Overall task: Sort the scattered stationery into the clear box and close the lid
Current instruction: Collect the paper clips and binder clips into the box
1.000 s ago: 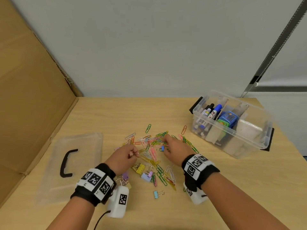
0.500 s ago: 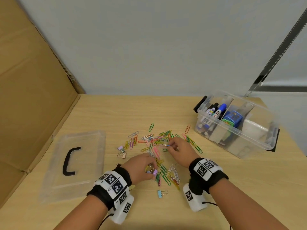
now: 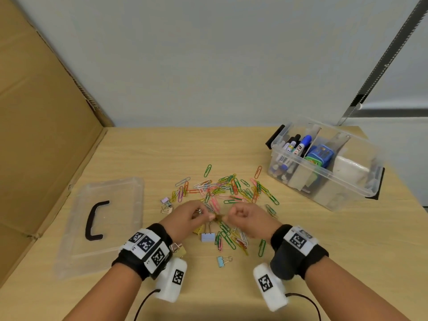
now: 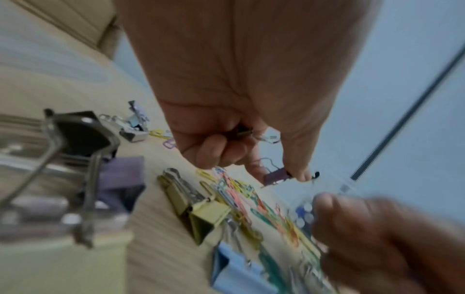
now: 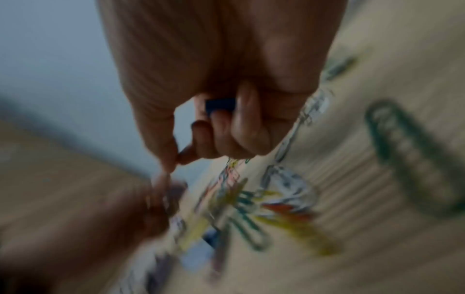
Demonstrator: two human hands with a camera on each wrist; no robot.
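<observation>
Coloured paper clips and several binder clips lie scattered mid-table, among them a pale blue one and a yellow one. My left hand hovers over the pile's near edge. Its thumb and forefinger pinch a purple binder clip, and more clips sit in its curled fingers. My right hand is close beside it, fingers curled round a small dark blue clip, thumb and forefinger tips together. The clear box stands open at the right, holding markers and other items.
The clear lid with a black handle lies flat at the left. A cardboard wall runs along the table's left side. A small blue binder clip lies near me. Bare wood shows between the pile and the box.
My left hand moved right from the pile's left edge and came up pinching the purple clip. My right hand drew back from the paper clips, and the hands now nearly touch.
</observation>
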